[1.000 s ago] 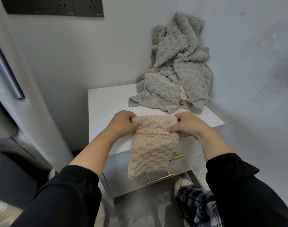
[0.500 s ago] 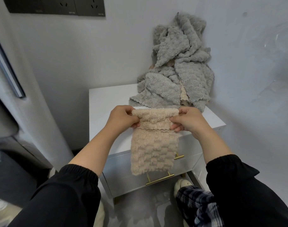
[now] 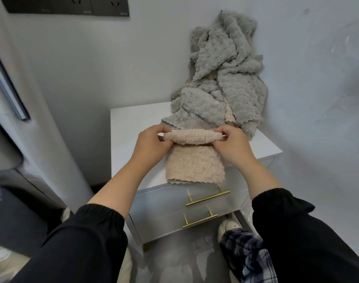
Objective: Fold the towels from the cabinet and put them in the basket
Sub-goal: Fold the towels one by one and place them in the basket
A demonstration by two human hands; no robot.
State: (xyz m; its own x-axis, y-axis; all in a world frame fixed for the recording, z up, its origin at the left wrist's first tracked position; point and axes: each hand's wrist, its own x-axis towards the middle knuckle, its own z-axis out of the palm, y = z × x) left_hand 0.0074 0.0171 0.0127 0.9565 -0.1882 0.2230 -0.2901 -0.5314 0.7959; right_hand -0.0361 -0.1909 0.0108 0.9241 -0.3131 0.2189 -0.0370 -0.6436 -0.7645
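Observation:
A small beige fluffy towel (image 3: 195, 166) lies on the front of the white cabinet top (image 3: 129, 131), its scalloped lower edge at the cabinet's front rim. My left hand (image 3: 152, 141) pinches the towel's upper left end and my right hand (image 3: 231, 144) pinches the upper right end, and the top part is rolled over between them. Behind my hands, a heap of grey towels (image 3: 221, 78) with a bit of beige cloth showing is piled against the wall at the back right of the cabinet. No basket is in view.
The cabinet has two drawers with gold bar handles (image 3: 208, 198). Walls close in behind and to the right. A dark socket panel (image 3: 72, 5) is on the wall at upper left. My foot in a light slipper (image 3: 227, 227) is beside the cabinet's base.
Both hands have carried the beige towel up and back: it hung over the drawer front before and now lies on the cabinet top, with its upper edge folded over.

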